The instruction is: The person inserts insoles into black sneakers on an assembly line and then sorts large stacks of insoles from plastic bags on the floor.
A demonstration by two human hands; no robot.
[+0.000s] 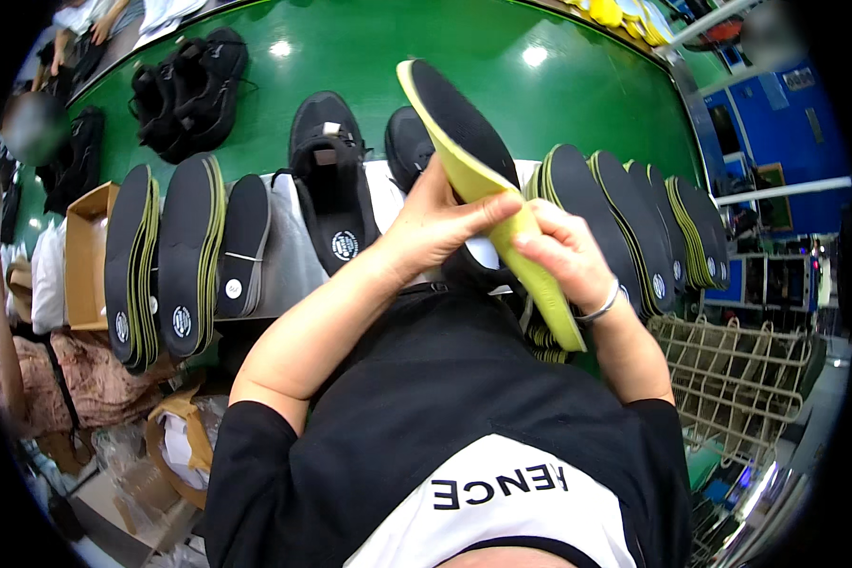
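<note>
A black-topped insole with a yellow-green underside (pixel 459 123) is held up at a slant in front of me, its toe end up and away. My left hand (pixel 445 216) grips its middle, thumb across the yellow-green side. Lower down, my right hand (pixel 570 256) closes on the heel half with the thumb pressed on it. Just beyond my left forearm stands a black shoe (pixel 317 123), with an insole visible inside it. A second black shoe (pixel 407 142) sits behind my left hand, mostly hidden by it and the held insole.
Stacks of insoles (pixel 187 256) stand at the left, and more stacks (pixel 587 199) at the right. Further off, black shoes (pixel 204 90) rest on the green surface (pixel 577 104). A cardboard box (pixel 90 260), a person in pink (pixel 99 379) and a wire rack (pixel 729 379) flank me.
</note>
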